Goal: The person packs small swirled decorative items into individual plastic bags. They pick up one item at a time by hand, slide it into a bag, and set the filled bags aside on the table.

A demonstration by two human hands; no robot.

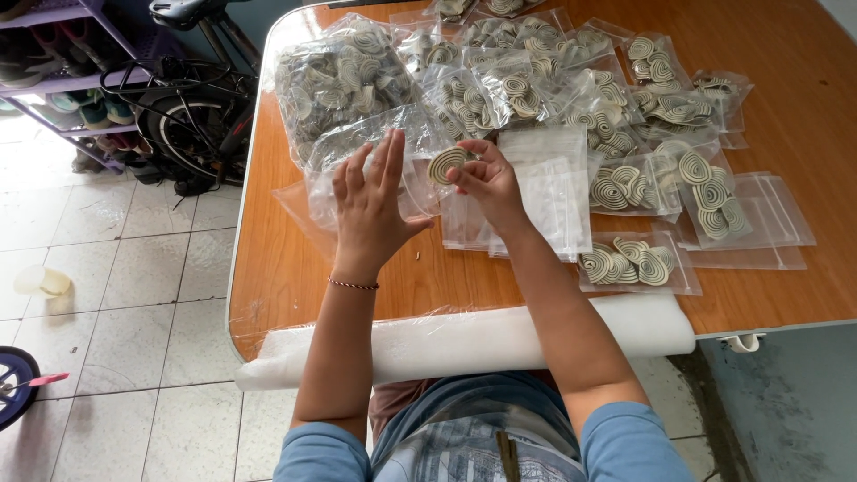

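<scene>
Nearest the camera, a white foam roll [464, 344] is lying along the front edge of the wooden counter [286, 277], and it is covering the person's forearms where they cross that edge. Just beyond it, the left hand [370, 201] is resting flat with fingers spread on a clear plastic bag [357, 152], so whatever lies under the palm is staying hidden. The right hand [486, 183] is pinching a beige spiral disc [446, 164] between thumb and fingertips, just beside the left hand and above a stack of empty clear bags [549, 192]. To the right, filled packets of spiral discs [636, 263] are lying flat. Farther back, a heap of filled bags [509, 80] is overlapping so much that single packets are hard to tell apart, and the top edge is cutting some off. Left of the counter, over a tiled floor [116, 286], a bicycle [192, 98] and a shoe rack [62, 80] are showing only in part.
</scene>
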